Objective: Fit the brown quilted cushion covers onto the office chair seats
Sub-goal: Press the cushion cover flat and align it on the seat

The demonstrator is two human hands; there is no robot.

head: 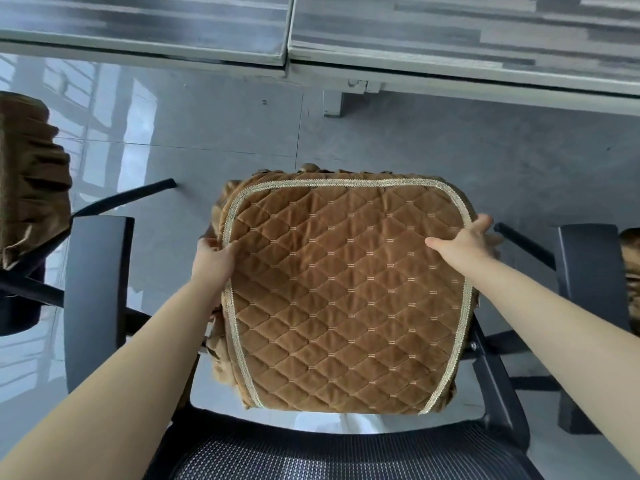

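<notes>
Both bare forearms are reaching forward and slightly inward from the lower corners of the view. The left hand (215,258) is curling at its side, thumb lying on top and pointing inward, the fingers tucking out of sight beneath. The right hand (465,241) is spreading wider, thumb stretching inward, fingers extending forward and hooking over an edge at their tips.

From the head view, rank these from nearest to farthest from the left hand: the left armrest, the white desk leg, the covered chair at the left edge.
From the left hand:
1. Left armrest, just beside it on the left.
2. Covered chair, further out at the left edge.
3. White desk leg, ahead under the desks.
</notes>
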